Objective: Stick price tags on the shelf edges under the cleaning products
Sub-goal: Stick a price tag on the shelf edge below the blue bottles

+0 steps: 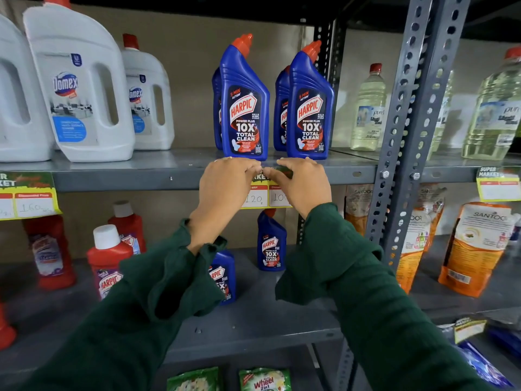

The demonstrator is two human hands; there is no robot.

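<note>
Both hands press a paper tag point(266, 193) flat on the front edge of the grey metal shelf point(127, 176), right under two blue Harpic bottles point(245, 108) standing at that edge. Left hand point(225, 184) has its fingers curled, tips pinching the tag's top left; right hand point(301, 184) has fingers bent, tips on the tag's top right. Tag is glossy, rectangular, green-yellow header, two white boxes with handwritten "120" and "10…", partly hidden by the hands; lower half hangs below the edge. Dark green cloth sleeves point(366, 292) with ruffled cuffs.

The bottles are hard plastic with angled necks and red caps. Toward the shelf's left end are white Domex jugs point(81, 88) with moulded handles; a second tag point(28, 198) sits on the edge below them. Perforated steel upright point(408, 122) at the right end. Past it are clear bottles point(368, 108) of pale liquid, and a third tag point(497, 183) on that edge.
</note>
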